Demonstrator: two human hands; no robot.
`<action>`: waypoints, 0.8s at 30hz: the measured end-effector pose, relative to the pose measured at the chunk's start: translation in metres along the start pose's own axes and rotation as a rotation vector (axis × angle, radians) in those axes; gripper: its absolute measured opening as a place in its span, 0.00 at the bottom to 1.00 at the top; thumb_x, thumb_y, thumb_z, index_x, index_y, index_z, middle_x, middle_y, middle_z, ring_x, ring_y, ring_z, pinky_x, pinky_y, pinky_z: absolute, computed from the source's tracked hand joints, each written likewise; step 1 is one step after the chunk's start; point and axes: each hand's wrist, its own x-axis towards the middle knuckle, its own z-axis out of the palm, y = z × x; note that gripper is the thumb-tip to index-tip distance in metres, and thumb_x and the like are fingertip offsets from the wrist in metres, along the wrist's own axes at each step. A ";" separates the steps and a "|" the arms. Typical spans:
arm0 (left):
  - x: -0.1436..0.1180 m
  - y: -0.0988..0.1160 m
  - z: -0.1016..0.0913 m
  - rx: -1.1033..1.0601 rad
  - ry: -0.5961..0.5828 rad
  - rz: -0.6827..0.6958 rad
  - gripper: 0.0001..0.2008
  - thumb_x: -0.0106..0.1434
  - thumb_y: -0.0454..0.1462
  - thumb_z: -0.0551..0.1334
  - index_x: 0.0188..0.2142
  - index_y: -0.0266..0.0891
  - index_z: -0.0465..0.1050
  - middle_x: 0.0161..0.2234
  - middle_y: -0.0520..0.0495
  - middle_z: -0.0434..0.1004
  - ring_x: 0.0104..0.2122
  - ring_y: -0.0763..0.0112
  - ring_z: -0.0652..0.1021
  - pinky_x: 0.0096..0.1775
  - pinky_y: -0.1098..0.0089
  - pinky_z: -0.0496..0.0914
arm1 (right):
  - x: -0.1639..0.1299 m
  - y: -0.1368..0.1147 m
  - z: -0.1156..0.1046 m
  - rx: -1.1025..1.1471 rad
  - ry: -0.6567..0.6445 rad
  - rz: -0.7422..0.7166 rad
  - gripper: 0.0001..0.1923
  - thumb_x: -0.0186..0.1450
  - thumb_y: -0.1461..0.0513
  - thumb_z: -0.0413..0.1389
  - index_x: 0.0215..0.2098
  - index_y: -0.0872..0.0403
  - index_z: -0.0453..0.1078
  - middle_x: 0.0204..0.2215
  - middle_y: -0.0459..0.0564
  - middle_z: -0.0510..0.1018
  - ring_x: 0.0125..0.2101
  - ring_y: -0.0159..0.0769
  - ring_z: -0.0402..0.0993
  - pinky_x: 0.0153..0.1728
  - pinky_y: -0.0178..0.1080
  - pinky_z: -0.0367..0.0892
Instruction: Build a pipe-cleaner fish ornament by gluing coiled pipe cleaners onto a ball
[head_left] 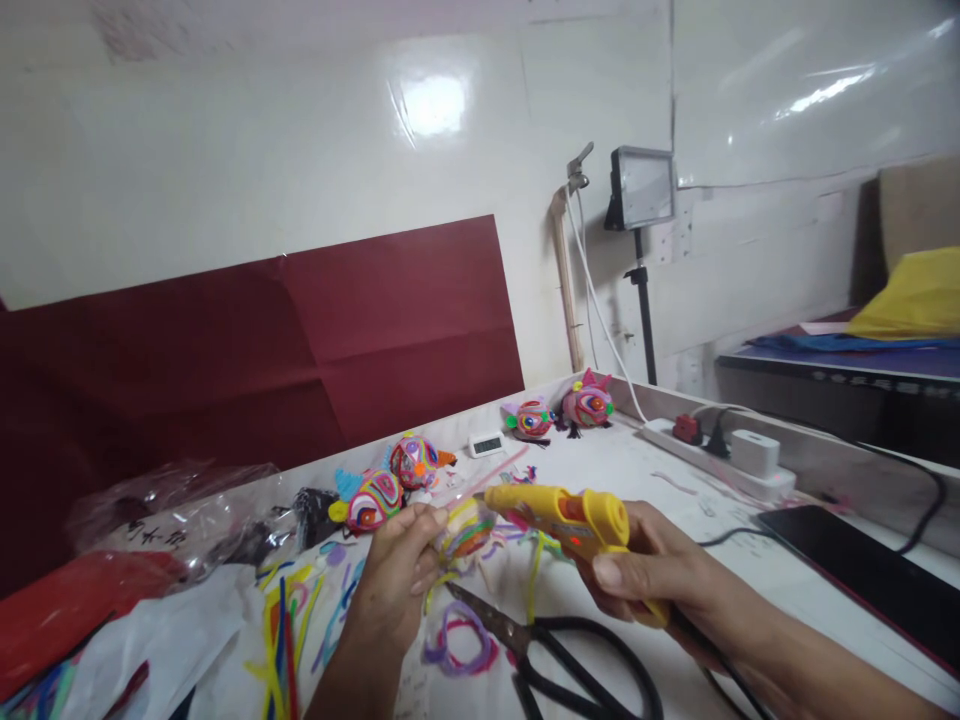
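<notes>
My right hand is wrapped round a yellow hot glue gun, its nozzle pointing left. My left hand pinches a small craft piece coiled from coloured pipe cleaners, mostly yellow, green and orange. The nozzle is close to the upper edge of this piece; whether they touch I cannot tell. Below both hands lie black-handled scissors and a ring of purple pipe cleaner. A green-yellow pipe cleaner lies between the hands.
Several colourful stuffed animal figures stand along the back. Loose pipe cleaners, a white sheet and plastic bags are at left. A power strip, cables and a dark phone-like slab lie right. A white digital display stands behind.
</notes>
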 end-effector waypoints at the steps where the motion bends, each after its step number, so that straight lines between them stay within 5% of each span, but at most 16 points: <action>1: 0.000 0.000 0.001 0.000 0.009 0.001 0.19 0.40 0.40 0.71 0.22 0.37 0.60 0.16 0.63 0.55 0.12 0.90 0.50 0.14 0.83 0.43 | 0.000 0.000 0.000 0.003 -0.005 -0.002 0.18 0.49 0.52 0.66 0.24 0.57 0.67 0.14 0.40 0.64 0.15 0.22 0.52 0.16 0.30 0.43; 24: 0.001 -0.004 0.000 0.062 -0.027 0.028 0.17 0.45 0.41 0.69 0.21 0.38 0.61 0.16 0.62 0.53 0.13 0.89 0.50 0.15 0.82 0.43 | -0.003 -0.002 0.004 -0.024 -0.059 -0.017 0.19 0.50 0.52 0.66 0.24 0.57 0.66 0.14 0.40 0.62 0.16 0.23 0.50 0.17 0.31 0.43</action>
